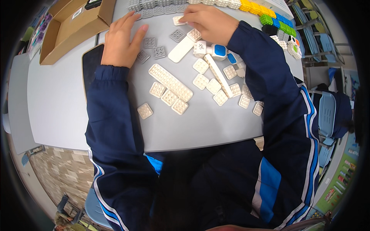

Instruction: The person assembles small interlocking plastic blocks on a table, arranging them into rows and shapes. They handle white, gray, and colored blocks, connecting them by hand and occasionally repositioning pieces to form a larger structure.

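Note:
My right hand [211, 24] reaches to the far middle of the table, its fingertips pinched on a small white square building plate [177, 20]. My left hand [122, 40] is at the far left with thumb and fingers apart, nothing in it. Beside its thumb lie several loose grey square plates [150, 42]; another grey plate [177, 35] sits nearer the right hand. Just below the right hand, a long white plate [181, 49] has a white square piece [194, 34] at its upper end. A white block with a blue face [219, 51] stands under the right wrist.
A studded white strip [170, 82] and several white squares [169, 97] lie mid-table. More white pieces [213, 86] cluster at right. Rows of grey [148, 4], yellow [258, 8] and green blocks [285, 28] line the back. A cardboard box [63, 36] and dark tablet [88, 67] are left.

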Motion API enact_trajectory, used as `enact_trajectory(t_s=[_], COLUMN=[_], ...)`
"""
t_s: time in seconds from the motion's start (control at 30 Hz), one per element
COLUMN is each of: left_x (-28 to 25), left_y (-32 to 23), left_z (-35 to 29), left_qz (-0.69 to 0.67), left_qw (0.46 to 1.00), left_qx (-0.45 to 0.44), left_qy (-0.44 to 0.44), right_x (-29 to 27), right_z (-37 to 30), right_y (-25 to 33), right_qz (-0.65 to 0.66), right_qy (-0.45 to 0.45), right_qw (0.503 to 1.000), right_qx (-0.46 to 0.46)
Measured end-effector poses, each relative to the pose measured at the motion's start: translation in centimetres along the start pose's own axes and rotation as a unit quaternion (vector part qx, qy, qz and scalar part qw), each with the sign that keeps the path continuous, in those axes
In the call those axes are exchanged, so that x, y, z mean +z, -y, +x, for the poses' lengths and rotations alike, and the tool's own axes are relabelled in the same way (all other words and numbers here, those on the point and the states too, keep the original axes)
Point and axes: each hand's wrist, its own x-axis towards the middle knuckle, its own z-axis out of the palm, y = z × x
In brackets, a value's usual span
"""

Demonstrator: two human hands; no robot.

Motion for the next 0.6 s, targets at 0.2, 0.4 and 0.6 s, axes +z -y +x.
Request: enact_trajectory(t_s=[0.2, 0.4, 0.6], left_x=[0.2, 0.1, 0.1], left_y=[0.3, 0.1, -0.1], left_z=[-0.3, -0.1, -0.2], left_qz=[0.012, 0.014, 0.005], left_qw=[1.000, 1.000, 0.999], left_qx=[0.012, -0.002, -0.009], left_qy=[-0.019, 0.014, 0.032], right_x=[-1.4, -1.5, -1.2], right_z=[-1.9, -1.8, -1.1], right_y=[-2.9, -4.8, -5.1], right_qz=[0.065, 0.023, 0.041], right_qy=[0.003, -0.020, -0.037], right_qw=[0.997, 0.999, 0.998], right_qx=[0.028, 0.043, 0.008])
